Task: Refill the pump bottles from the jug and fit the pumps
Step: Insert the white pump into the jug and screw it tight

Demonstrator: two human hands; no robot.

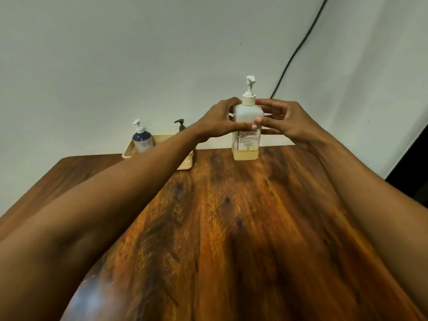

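A translucent square pump bottle (246, 144) with a white label stands upright near the far edge of the wooden table (231, 228). A little yellowish liquid fills its bottom. Its white pump (249, 91) sits on the neck. My left hand (217, 122) grips the bottle's upper body from the left, thumb across the front. My right hand (281, 121) holds it from the right, thumb tip on the front. No jug is in view.
A beige plastic basket (187, 164) stands at the table's far left, partly behind my left forearm. It holds a dark blue pump bottle (141, 140) and a bottle with a black pump (180, 125). A black cable (298, 49) runs down the wall.
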